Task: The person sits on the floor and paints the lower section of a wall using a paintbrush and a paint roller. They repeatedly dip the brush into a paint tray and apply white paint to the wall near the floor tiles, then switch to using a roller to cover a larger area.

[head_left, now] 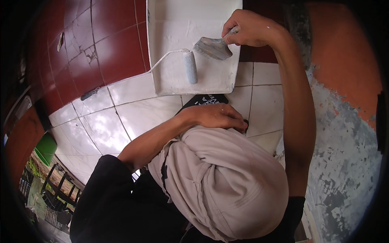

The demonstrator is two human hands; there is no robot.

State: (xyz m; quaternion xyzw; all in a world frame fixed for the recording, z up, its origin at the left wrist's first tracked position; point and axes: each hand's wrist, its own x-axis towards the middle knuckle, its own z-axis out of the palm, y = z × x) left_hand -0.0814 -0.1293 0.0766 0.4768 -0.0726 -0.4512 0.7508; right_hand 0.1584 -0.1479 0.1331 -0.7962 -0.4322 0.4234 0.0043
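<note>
My right hand (247,30) grips the handle of a wide flat paintbrush (214,48), its bristles pointing left over a white paint tray (194,88). Paint coats the tray and the brush. Left of the brush, a small paint roller (191,68) rests inside the tray, its wire frame (164,57) reaching out over the left rim. My left hand (217,115) lies across my knee in beige trousers (225,182), below the tray, its fingers curled down and partly hidden; it shows nothing held.
Dark red tiles (118,51) and white floor tiles (142,112) surround the tray. At right stands an orange wall (343,54) with a patchy grey lower part (340,170). A dark object (90,93) lies at the tile border, and a green container (46,148) is far left.
</note>
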